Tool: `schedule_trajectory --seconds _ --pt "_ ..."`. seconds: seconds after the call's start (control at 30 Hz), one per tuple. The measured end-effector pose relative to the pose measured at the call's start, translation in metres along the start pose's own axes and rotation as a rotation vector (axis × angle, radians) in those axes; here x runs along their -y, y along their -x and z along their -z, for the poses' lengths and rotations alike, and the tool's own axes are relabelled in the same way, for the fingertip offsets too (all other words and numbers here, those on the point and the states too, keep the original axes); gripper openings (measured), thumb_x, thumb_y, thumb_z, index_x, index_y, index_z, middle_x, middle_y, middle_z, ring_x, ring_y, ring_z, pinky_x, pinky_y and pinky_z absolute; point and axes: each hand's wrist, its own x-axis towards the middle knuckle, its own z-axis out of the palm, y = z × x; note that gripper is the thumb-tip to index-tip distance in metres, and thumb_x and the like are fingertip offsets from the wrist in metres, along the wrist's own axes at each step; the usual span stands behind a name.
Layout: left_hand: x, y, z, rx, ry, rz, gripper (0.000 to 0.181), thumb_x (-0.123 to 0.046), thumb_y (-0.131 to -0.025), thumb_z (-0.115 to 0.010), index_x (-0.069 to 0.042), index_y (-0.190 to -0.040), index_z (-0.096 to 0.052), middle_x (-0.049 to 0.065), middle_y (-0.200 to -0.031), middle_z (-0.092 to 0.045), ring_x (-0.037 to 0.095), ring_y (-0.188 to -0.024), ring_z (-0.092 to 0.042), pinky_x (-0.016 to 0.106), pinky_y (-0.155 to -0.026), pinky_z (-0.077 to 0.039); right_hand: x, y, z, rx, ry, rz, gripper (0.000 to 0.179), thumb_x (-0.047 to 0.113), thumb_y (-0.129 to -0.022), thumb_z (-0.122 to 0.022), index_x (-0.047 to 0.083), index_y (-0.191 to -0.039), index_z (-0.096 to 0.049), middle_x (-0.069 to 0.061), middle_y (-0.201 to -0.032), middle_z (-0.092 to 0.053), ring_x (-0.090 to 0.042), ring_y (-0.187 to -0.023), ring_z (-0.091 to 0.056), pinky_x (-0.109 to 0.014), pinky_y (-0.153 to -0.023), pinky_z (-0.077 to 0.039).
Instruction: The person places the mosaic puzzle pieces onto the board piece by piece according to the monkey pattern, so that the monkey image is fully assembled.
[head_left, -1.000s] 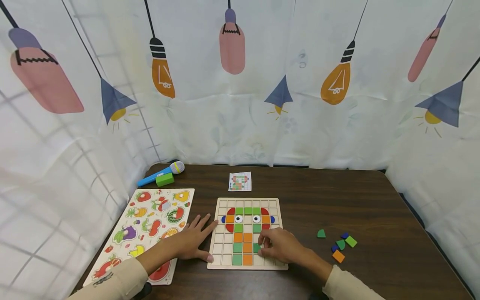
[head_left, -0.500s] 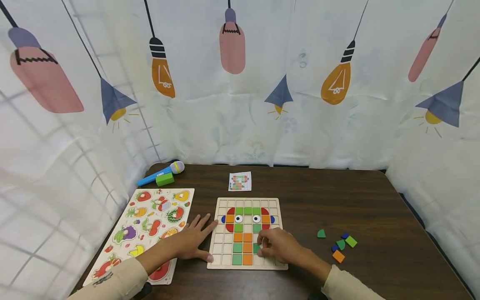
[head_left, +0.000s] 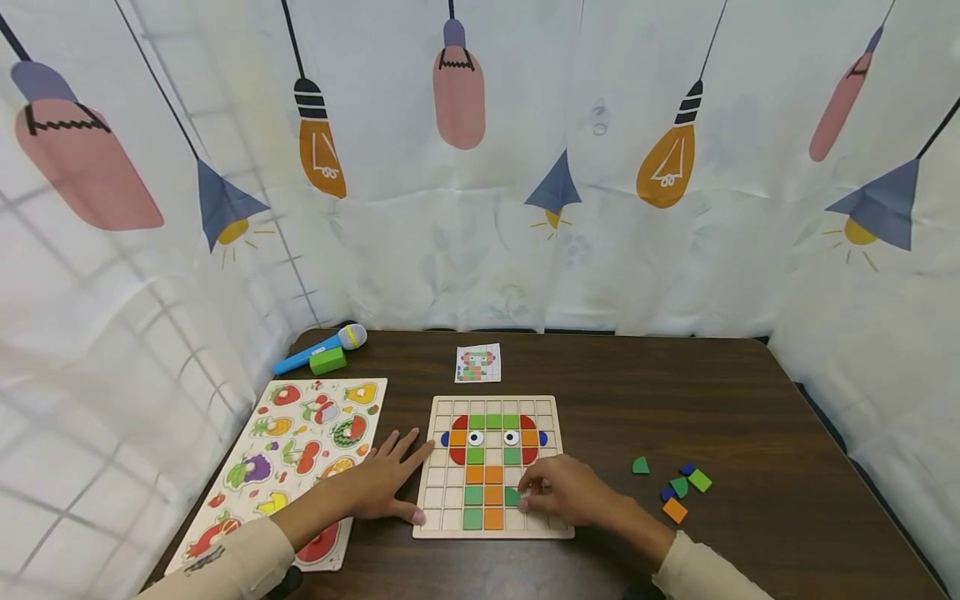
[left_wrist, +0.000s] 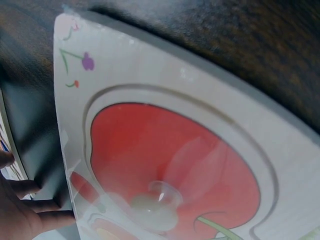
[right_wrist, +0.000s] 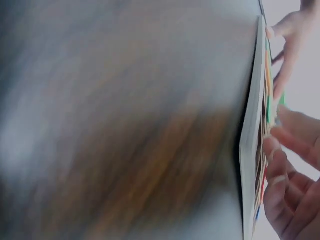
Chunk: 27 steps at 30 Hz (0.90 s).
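A grid board of pale wood lies on the table, with coloured pieces set in a figure with two round eyes. My left hand has its fingers spread, fingertips and thumb at the board's left edge. My right hand is over the board's right side, thumb and index finger bent together and pinching at a green piece in a lower cell; the fingers partly cover it. In the right wrist view, my right hand shows curled fingers at the board's edge.
Loose pieces in orange, green and blue are scattered right of the board. A fruit puzzle board lies on the left under my left forearm. Behind are a small picture card, a toy microphone and a green block.
The head view has shifted slightly. Both hands stay in almost the same place, with the right fingers still at the green piece.
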Motion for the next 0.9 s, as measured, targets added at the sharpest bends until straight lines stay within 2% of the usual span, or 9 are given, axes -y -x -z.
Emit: schedule_trajectory --seconds 0.2,0.37,0.7,0.8,0.9 --pt "-0.001 0.000 0.000 0.004 -0.012 0.004 0.106 -0.071 -0.078 -0.069 -0.019 -0.160 -0.025 0.022 -0.166 -0.016 0.055 -0.148 -0.017 0.072 -0.110 -0.028 -0.018 0.014 0.017 0.040 -0.059 0.023 0.020 0.035 -0.095 -0.070 0.019 -0.106 -0.075 0.016 -0.088 -0.064 0.002 -0.071 -0.050 -0.019 -0.062 -0.044" --pt "-0.001 0.001 0.000 0.002 -0.017 -0.012 0.107 -0.069 -0.078 -0.070 -0.016 -0.160 -0.026 0.023 -0.165 -0.017 0.056 -0.148 -0.018 0.073 -0.108 -0.029 -0.040 0.036 0.031 0.010 -0.067 -0.003 0.018 0.034 -0.096 -0.069 0.019 -0.106 -0.073 0.016 -0.088 -0.062 0.002 -0.069 -0.049 -0.020 -0.060 -0.045" --pt "-0.002 0.001 0.001 -0.001 -0.012 -0.011 0.106 -0.070 -0.079 -0.069 -0.018 -0.160 -0.025 0.023 -0.165 -0.017 0.056 -0.148 -0.017 0.073 -0.109 -0.029 -0.093 0.104 0.063 -0.092 -0.114 -0.066 0.023 0.034 -0.094 -0.070 0.016 -0.109 -0.072 0.010 -0.092 -0.065 0.003 -0.056 -0.049 -0.023 -0.050 -0.047" --pt "-0.001 0.001 0.000 0.001 -0.001 -0.007 0.106 -0.070 -0.079 -0.069 -0.019 -0.160 -0.025 0.023 -0.166 -0.015 0.056 -0.148 -0.016 0.073 -0.110 -0.028 -0.106 0.124 0.073 -0.131 -0.106 -0.102 0.026 0.032 -0.094 -0.071 0.014 -0.112 -0.071 0.004 -0.098 -0.067 0.001 -0.058 -0.049 -0.024 -0.051 -0.047" --pt "0.001 0.000 0.000 0.003 0.008 -0.005 0.105 -0.070 -0.079 -0.069 -0.020 -0.160 -0.024 0.022 -0.166 -0.015 0.055 -0.149 -0.015 0.073 -0.110 -0.027 -0.116 0.142 0.081 -0.185 -0.054 -0.155 0.030 0.032 -0.091 -0.074 0.014 -0.115 -0.070 0.001 -0.104 -0.066 0.000 -0.063 -0.049 -0.024 -0.054 -0.045"
